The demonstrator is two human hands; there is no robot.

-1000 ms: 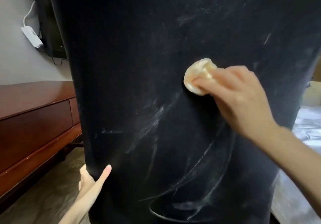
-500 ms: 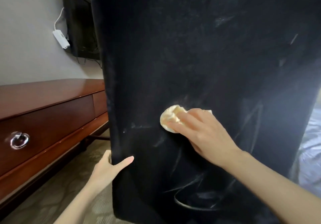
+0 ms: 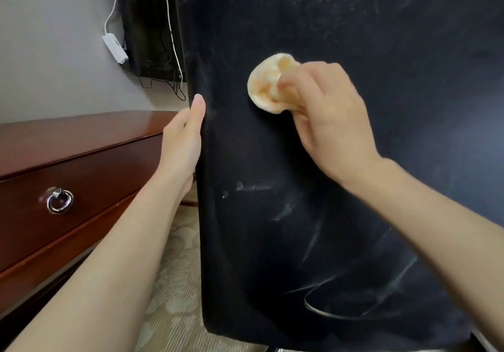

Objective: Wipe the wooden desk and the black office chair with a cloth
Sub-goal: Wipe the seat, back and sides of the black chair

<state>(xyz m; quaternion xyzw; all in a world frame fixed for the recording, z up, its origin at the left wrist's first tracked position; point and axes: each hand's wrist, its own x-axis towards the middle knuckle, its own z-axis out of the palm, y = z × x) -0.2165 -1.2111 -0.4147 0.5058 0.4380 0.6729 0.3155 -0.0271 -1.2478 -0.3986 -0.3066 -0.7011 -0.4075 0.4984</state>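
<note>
While the right hand [image 3: 327, 122] presses a bunched cloth [image 3: 266, 84] against the back of the black chair [image 3: 368, 188], the left hand [image 3: 182, 138] grips the chair's left edge. Its thumb lies straight up the fabric and its other fingers are hidden behind the edge.

Containers: one, a drawer [image 3: 90, 177] in the front of the wooden desk [image 3: 81, 133] at left. It is closed, so its contents cannot be seen. A silver ring pull [image 3: 59, 200] hangs on its face.

Cloth: pale cream-yellow, crumpled into a round wad. The right hand's curled fingers and thumb hold it, covering its right side. It sits on the upper middle of the chair back, near the left edge and apart from the left thumb.

Chair: dark fabric fills most of the view. Pale dusty streaks and curved smears cross the lower half, small white specks lie below the cloth, and a fainter haze shows near the top.

Desk: glossy reddish-brown wood, set against a grey wall [image 3: 49, 51], left of the chair.

Surroundings: a dark panel [image 3: 144, 24] is mounted on the wall beside the chair, with a white cable [image 3: 171, 32] running down it. A small white box [image 3: 115, 48] hangs on the wall just left of the panel. Patterned beige carpet [image 3: 174, 283] lies between desk and chair.
</note>
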